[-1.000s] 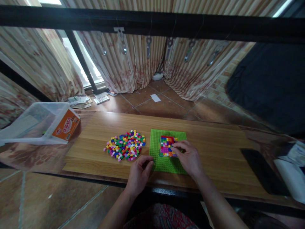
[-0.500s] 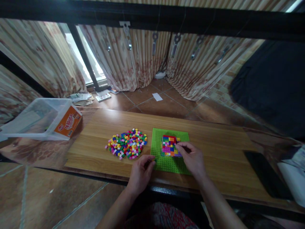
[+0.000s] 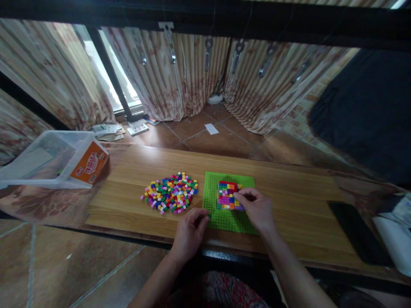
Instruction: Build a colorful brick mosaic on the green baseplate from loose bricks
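Observation:
A green studded baseplate lies on the wooden board. On it stands a block built of many-coloured toy bricks, its top a patchwork with a red far edge. My right hand reaches over the block's right side, thumb and fingertips pinched together at its top. Whatever they grip is too small to make out. My left hand rests at the baseplate's left front edge, fingers closed in a pinch on what looks like a small dark toy brick. To its upper left spreads a pile of loose toy bricks.
The wooden board lies across a low table. A clear plastic bin with an orange label stands at the left. At the right lies a black flat object, with white papers or bags beyond. Striped curtains hang behind.
My right fingertips have shifted slightly left over the brick block. The yellow bit at my left fingertips no longer shows. The camera view has moved a little.

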Demonstrator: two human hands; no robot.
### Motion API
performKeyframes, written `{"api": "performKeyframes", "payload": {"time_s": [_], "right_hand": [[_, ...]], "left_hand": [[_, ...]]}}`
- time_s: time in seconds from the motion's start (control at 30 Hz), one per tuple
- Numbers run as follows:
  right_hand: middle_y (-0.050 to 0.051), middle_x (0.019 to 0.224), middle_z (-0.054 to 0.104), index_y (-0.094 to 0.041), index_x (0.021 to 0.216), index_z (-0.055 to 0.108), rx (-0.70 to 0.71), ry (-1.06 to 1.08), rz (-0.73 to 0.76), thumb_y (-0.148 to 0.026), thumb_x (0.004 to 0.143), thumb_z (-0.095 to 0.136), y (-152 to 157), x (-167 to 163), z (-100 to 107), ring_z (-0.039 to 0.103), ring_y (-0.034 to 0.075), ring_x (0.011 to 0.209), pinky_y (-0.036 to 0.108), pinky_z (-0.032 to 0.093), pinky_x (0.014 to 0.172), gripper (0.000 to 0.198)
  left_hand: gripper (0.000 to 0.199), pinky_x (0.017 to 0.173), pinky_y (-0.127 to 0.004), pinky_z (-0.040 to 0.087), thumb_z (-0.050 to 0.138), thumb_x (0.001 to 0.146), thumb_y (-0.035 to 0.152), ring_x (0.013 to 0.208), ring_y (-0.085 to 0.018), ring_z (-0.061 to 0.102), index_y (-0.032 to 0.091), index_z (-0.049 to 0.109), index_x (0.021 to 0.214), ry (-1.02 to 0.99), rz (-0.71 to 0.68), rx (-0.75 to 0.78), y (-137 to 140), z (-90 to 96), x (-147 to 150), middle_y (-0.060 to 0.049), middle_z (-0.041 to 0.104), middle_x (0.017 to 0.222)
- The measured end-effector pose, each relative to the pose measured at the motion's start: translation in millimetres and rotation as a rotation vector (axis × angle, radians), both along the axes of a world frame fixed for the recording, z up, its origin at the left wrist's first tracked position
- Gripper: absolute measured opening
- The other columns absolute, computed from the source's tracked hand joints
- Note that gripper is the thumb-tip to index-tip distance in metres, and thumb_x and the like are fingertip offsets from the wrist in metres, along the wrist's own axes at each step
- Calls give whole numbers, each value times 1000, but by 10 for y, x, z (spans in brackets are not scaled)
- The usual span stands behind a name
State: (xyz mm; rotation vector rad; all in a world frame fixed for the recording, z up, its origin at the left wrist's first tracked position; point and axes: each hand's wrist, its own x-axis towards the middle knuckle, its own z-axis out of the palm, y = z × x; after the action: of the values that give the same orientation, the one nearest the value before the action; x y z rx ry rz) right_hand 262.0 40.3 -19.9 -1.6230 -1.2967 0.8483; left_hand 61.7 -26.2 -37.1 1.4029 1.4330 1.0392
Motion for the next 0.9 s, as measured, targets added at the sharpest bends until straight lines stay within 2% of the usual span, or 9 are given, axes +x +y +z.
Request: {"api": "performKeyframes", "payload": {"time_s": [0.37, 0.57, 0.67, 0.8, 0.9], "right_hand": [[1, 65, 66, -19, 66, 69, 9, -23, 50, -46, 67, 71, 45, 17, -24, 58, 16, 60, 30, 44, 60, 27], [3, 73, 68, -19, 75, 68, 143, 42, -69, -50, 76, 64, -214, 11, -68, 60, 18, 69, 31, 47, 67, 31], [3, 76, 67, -20, 77, 67, 166, -3, 38, -46, 82, 60, -471, -90, -51, 60, 17, 72, 30, 47, 68, 27], [3, 85, 68, -23, 87, 69, 82, -42, 253, -37, 85, 58, -733, -324, -45, 62, 18, 76, 31, 48, 70, 18], [4, 88, 68, -24, 93, 69, 25, -48, 305, -34, 84, 59, -789, -477, -66, 63, 18, 78, 32, 49, 70, 18]], "left_hand": [[20, 78, -30, 50, 59, 82, 35, 84, -19, 63, 20, 70, 90, -54, 15, -25, 5, -74, -5, -5, 70, 87], [21, 73, -28, 50, 61, 81, 36, 79, -18, 62, 20, 71, 91, -121, 27, -25, -1, -87, -21, -4, 70, 85], [22, 72, -27, 49, 61, 81, 36, 79, -17, 61, 19, 70, 91, -157, 6, -33, -12, -83, -25, -4, 69, 85], [21, 73, -26, 49, 60, 83, 35, 80, -16, 60, 19, 69, 94, -212, -39, -61, -33, -79, -30, -4, 68, 89], [20, 76, -26, 48, 62, 82, 34, 83, -16, 61, 19, 68, 93, -243, -38, -58, -48, -82, -43, -4, 68, 90]]}}
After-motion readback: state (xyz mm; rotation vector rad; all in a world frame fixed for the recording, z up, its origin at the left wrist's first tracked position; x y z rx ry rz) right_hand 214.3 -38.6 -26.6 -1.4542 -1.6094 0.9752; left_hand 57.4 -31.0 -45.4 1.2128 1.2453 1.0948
